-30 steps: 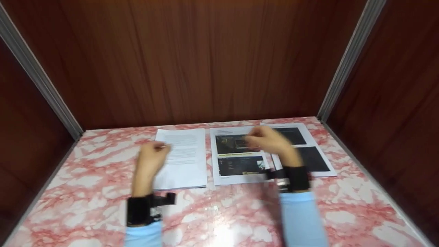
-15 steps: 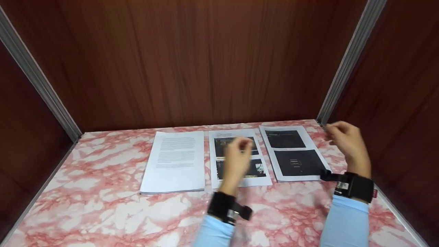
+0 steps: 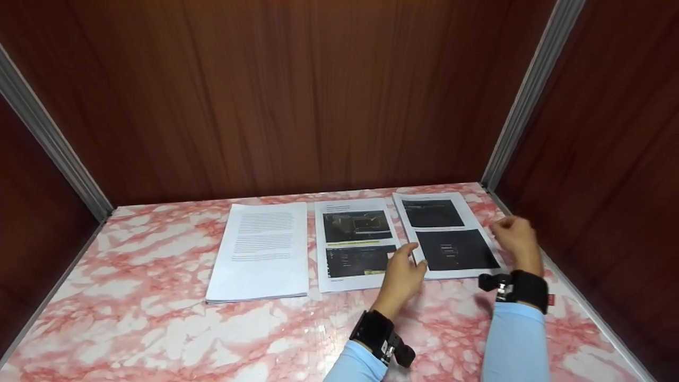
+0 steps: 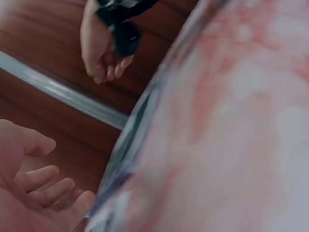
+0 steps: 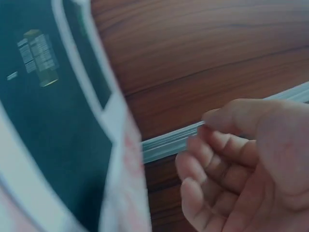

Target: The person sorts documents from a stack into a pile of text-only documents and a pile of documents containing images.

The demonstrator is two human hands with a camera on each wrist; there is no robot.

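Observation:
Three stacks of printed paper lie side by side. The right stack (image 3: 460, 250), with two dark pictures, has a hand on either side of it. My left hand (image 3: 402, 276) hovers by its lower left corner, thumb and fingers spread apart. Beyond its right edge is my right hand (image 3: 519, 241), fingers loosely curled. In the right wrist view that hand (image 5: 227, 169) has its thumb close to the index finger and nothing between them. The middle stack (image 3: 331, 284), partly behind my left hand, shows two dark pictures and a yellow-marked line. Text covers the left stack (image 3: 265, 276).
The stacks rest on a red and white marbled table (image 3: 175, 329). Dark wood panels (image 3: 286, 106) enclose it at the back and sides, with grey metal posts (image 3: 525, 101) at the corners. Each wrist wears a black strap (image 3: 530, 291) with a small camera.
Both hands have moved rightward from over the left and middle stacks to the right stack. My left hand has spread its fingers; my right hand has lowered beside the stack over the last half second.

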